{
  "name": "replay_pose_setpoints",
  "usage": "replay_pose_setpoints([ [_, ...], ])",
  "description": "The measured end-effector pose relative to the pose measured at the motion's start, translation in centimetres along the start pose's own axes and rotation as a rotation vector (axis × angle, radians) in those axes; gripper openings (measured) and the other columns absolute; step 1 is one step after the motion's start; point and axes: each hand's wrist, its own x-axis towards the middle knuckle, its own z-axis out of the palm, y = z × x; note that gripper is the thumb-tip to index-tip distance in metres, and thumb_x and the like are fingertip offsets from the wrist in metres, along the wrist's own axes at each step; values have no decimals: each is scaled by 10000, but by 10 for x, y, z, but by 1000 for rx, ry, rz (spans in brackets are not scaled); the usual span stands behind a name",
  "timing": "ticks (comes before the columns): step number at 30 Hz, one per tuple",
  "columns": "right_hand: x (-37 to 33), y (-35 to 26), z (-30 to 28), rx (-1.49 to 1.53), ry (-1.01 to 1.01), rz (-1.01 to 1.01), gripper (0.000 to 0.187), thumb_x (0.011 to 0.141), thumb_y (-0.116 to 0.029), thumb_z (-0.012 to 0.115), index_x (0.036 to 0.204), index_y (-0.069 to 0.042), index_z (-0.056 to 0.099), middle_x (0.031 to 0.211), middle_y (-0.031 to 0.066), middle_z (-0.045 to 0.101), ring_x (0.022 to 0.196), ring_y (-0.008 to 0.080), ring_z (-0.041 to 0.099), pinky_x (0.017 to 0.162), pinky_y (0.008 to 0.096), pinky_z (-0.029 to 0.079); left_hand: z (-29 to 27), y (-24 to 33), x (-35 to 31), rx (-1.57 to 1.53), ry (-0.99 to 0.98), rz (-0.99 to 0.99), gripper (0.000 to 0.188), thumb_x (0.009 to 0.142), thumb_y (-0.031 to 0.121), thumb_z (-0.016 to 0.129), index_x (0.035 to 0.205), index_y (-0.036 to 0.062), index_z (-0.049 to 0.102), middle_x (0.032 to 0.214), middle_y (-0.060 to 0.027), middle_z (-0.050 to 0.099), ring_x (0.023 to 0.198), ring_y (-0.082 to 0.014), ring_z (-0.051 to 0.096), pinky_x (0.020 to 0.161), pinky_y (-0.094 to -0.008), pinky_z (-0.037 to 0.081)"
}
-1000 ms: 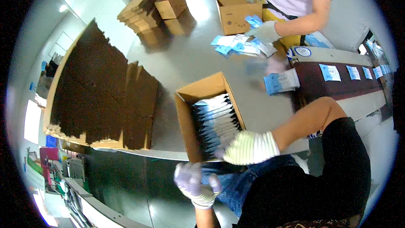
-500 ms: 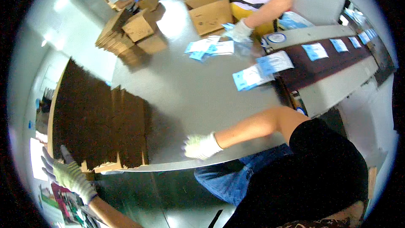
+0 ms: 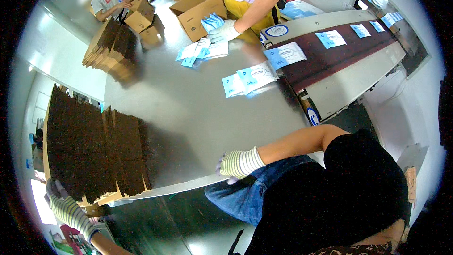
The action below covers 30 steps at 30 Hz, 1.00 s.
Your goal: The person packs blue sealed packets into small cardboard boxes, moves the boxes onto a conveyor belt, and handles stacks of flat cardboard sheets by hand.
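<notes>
My left hand [image 3: 71, 213], in a striped white glove with grey fingertips, is at the near left end of a stack of flattened brown cardboard cartons [image 3: 89, 146]. Its fingers are stretched out along the stack's outer side; whether they press on it I cannot tell. Over the table's front edge, close to my jeans, is my right hand [image 3: 239, 164] in a matching glove. Its fingers bend loosely, the thumb apart from them, with nothing held. The stack lies on the grey metal table [image 3: 188, 113].
A co-worker's gloved hand [image 3: 224, 32] holds blue-and-white packets [image 3: 213, 21] at an open carton [image 3: 200, 17]. More packets [image 3: 255, 76] lie where a dark red conveyor belt [image 3: 339, 56] meets the table. Behind, another person [image 3: 106, 1] stands by folded cartons [image 3: 108, 49].
My right hand has moved right and back to the table edge. My left hand's fingers are now closer to the carton stack. The co-worker has raised packets to the open carton. The view has shifted.
</notes>
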Motion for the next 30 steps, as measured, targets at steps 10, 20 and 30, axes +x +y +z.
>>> replay_pose_setpoints([
  [10,-19,8,-6,137,334,-73,561,795,-408,663,1222,-67,536,1060,195,613,971,386,596,862,471,483,-55,37,-67,113,475,514,247,903,107,496,1098,26,623,1076,-111,585,952,-244,582,802,-413,499],
  [20,-19,39,-181,329,1385,86,924,814,-431,683,1440,39,191,1452,240,310,1353,331,313,1112,387,259,-126,89,-227,-397,105,557,428,949,321,529,1264,40,457,1269,-191,533,1160,-266,532,912,-415,501],
  [30,-18,22,-198,694,1467,-203,806,856,-331,645,1441,26,220,1460,202,313,1364,278,292,1115,381,238,-72,58,-247,-741,66,-87,511,939,334,552,1341,39,442,1337,-212,477,1254,-295,456,1000,-419,448],
])
